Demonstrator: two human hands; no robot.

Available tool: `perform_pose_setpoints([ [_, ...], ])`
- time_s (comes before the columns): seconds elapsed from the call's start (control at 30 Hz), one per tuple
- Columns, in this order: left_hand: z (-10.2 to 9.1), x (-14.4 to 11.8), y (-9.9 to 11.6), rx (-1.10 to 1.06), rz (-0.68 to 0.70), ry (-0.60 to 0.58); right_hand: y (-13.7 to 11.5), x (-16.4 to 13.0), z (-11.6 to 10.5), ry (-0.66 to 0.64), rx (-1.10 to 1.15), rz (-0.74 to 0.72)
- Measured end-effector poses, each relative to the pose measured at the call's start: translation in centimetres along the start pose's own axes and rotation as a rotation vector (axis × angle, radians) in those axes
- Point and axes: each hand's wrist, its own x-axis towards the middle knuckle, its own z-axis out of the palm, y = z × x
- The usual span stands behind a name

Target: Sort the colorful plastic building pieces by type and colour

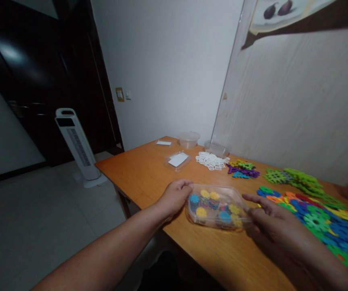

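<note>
A clear plastic box (222, 195) lies on the orange wooden table (149, 173), filled with stacks of small yellow, blue and mixed-colour toy discs. My left hand (174, 198) grips the box's left end, fingers curled over its rim. My right hand (271, 220) holds the box's right end, with the index finger stretched along the top edge.
A heap of colourful snowflake-shaped plastic pieces (325, 218) covers the table's right side. Farther back lie white pieces (212, 161), purple and green pieces (243, 169), a lidded clear box (177, 160) and a round tub (189, 139). A white tower fan (78, 147) stands on the floor at left.
</note>
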Motion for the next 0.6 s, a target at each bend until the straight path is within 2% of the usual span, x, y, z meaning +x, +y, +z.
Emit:
perform_pose_setpoints([
  [0.27,-0.2,0.1,-0.3,-0.073,-0.033,-0.033,-2.0,-0.8,0.7,0.039,-0.091,0.002],
  [0.43,-0.3,0.2,-0.2,-0.078,-0.052,-0.049,-0.9,-0.1,0.5,0.004,0.021,0.065],
  [0.6,-0.1,0.7,-0.3,-0.058,-0.073,-0.013,0.1,0.3,0.2,-0.095,0.124,0.131],
])
